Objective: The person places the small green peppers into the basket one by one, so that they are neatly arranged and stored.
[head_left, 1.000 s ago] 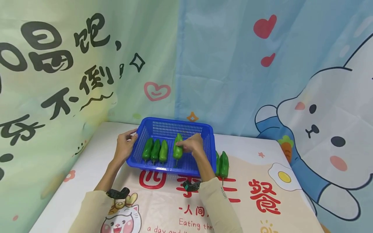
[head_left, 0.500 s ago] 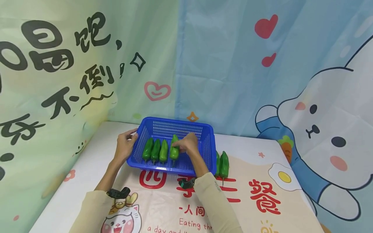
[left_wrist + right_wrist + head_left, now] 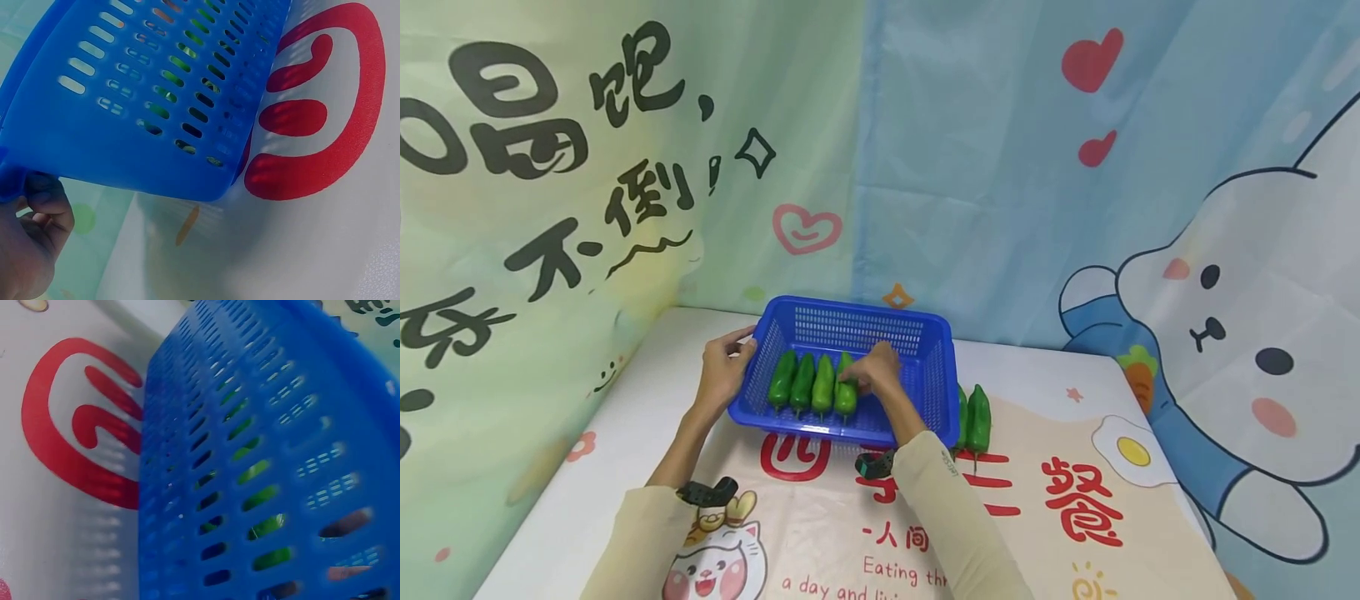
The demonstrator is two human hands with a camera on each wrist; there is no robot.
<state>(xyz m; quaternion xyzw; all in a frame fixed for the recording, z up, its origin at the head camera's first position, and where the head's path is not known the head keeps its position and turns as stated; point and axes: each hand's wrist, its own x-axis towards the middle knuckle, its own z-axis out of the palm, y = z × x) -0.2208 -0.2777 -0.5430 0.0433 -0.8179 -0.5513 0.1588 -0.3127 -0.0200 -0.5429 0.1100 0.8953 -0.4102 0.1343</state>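
A blue plastic basket [image 3: 842, 432] stands on the table with a row of green peppers [image 3: 802, 383] lying side by side in its left half. My left hand [image 3: 722, 372] grips the basket's left rim; the left wrist view shows that hand's curled fingers [image 3: 53, 209] at the rim's underside. Inside the basket, my right hand [image 3: 877, 369] pinches the rightmost green pepper [image 3: 846, 403] of the row, which lies close beside its neighbour. In the right wrist view the basket wall [image 3: 250, 444] covers most of the hand, with green showing through the slots.
Two more green peppers [image 3: 978, 419] lie on the table just outside the basket's right side, one partly hidden by it. A printed cloth [image 3: 1075, 433] covers the table. Behind the basket hangs a printed curtain [image 3: 970, 208].
My right hand has moved left with its green pepper, bringing it up to the others in the basket. The left hand has stayed on the rim. The head view has shifted slightly.
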